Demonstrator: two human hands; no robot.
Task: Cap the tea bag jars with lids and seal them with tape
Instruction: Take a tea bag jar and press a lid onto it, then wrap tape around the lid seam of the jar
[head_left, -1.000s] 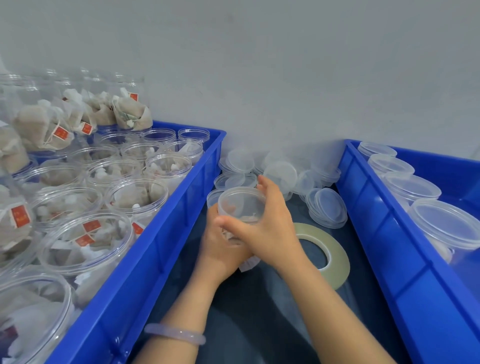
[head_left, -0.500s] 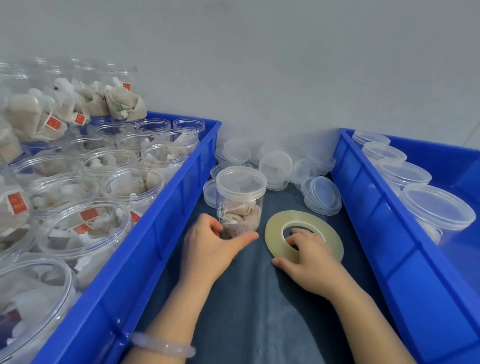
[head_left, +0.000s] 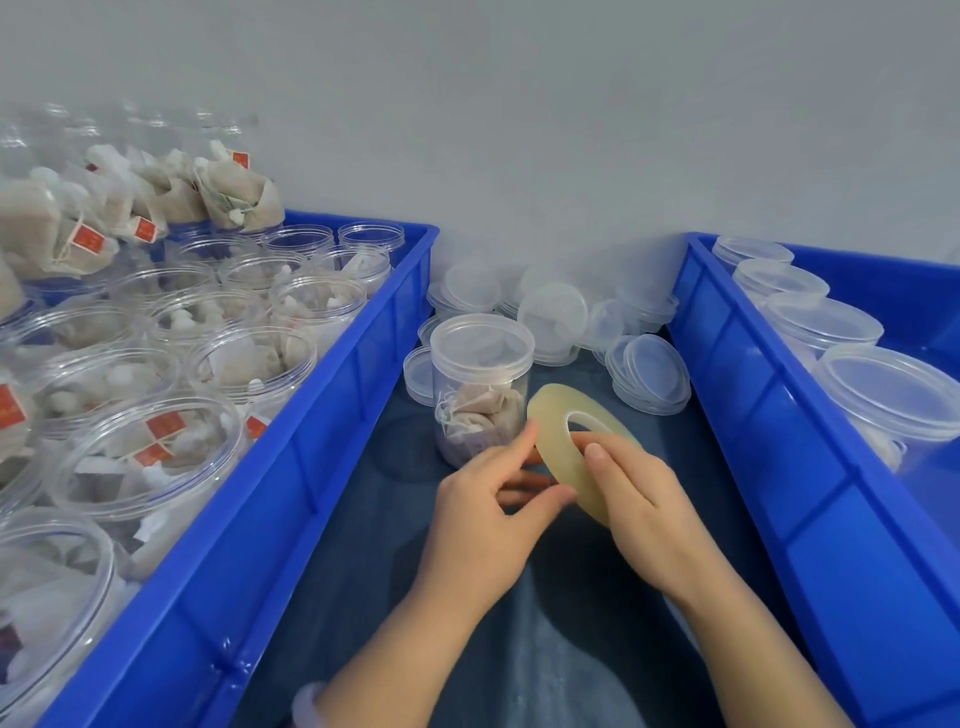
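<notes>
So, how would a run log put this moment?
jar: capped, upright | tape roll: held tilted | right hand: holds roll | left hand: pinches roll edge

Even, soft light; faint shadows; wide-angle bending at the edges; slight overall blur, strongest far left.

Blue bins (head_left: 291, 519) flank a dark cloth (head_left: 571, 665).
</notes>
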